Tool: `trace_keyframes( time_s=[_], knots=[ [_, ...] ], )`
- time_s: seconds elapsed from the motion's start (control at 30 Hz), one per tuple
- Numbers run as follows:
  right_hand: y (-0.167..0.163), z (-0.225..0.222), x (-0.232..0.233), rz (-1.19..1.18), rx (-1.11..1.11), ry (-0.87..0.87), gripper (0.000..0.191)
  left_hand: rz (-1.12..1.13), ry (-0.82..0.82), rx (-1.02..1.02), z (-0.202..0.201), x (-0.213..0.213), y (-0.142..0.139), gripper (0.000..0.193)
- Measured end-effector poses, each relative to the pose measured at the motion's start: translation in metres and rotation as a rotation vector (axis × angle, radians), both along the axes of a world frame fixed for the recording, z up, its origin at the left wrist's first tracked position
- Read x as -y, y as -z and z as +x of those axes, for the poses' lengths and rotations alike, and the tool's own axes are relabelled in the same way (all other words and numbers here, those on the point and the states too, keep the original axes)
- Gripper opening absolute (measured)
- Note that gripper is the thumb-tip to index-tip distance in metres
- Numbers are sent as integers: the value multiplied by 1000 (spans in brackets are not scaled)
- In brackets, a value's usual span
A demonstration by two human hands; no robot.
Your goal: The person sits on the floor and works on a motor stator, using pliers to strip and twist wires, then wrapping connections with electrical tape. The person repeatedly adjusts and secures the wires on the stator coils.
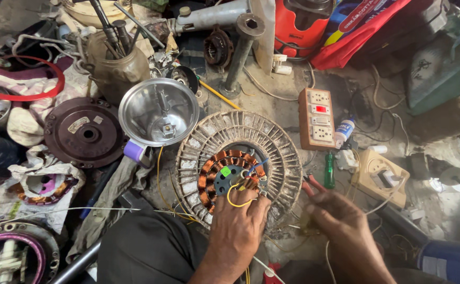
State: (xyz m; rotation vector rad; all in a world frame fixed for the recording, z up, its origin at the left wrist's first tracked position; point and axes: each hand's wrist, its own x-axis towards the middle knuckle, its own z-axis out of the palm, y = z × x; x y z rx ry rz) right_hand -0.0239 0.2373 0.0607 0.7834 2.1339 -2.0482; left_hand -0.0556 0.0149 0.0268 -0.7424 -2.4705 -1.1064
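Gripping ribbed round stator (239, 168), left hand (238, 223).

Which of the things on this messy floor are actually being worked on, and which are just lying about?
In hand:
fan motor
yellow wire, under the left hand
red-handled pliers, by the right hand

Lying about:
shiny metal bowl
socket board
green screwdriver
dark round cover

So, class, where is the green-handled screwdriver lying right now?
In the head view, the green-handled screwdriver lies right of centre, just below the orange switchboard, between the round motor stator and the beige socket box, above the right hand.
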Motion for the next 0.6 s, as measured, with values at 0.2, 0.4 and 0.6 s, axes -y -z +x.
trace_keyframes(
  time_s=[0.2,0.4,0.6],
  knots=[
    [17,-12,42,-41,52,-139,25,-69,40,100,-1,3,-1,24],
    [-3,-19,45,215,143,-27,40,-19,23,24,-1,2,-2,32],
    [-2,-8,24,-128,48,-49,28,-8,16,52,0,-1,-3,26]
  ],
)
